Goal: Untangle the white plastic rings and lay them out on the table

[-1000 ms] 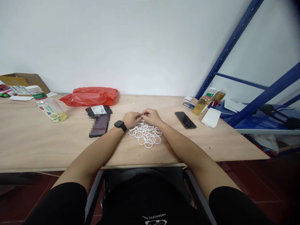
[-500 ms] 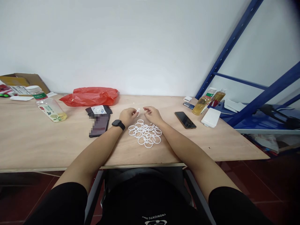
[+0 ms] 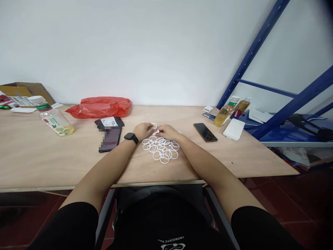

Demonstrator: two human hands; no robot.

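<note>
White plastic, by the look of it, so these rings (image 3: 161,150) should be super light and a bit springy. They're heaped roughly midway between the counter's (image 3: 78,163) front and back edges. My guess is they're thin enough to flex if squeezed, and maybe kinda slick, with the small knob-like joint on each being the spot I'd worry about snapping. I'd pinch right beside that joint, thumb against fingertip, and not tug on the far side of the loop. They overlap a lot too, so lifting one could easily drag a neighbour along.

Right now the left hand (image 3: 143,131) is mostly closed, fingertips together on what looks like a single ring (image 3: 154,124) at the back of the heap. Right hand (image 3: 168,132) is curled in a pinch too, gripping a small white piece (image 3: 156,132) that points toward the counter's left end. Can't tell if that piece is linked to the left hand's one; too tiny.

Compared with half a second ago: back then there was a clear gap between the hands, and the right one's fingers were parted with nothing obvious in them. Now they're nearly meeting, and the loop that stuck out at the heap's back seems gone from its spot. Phone (image 3: 205,132) toward the counter's right end looks unmoved.
</note>
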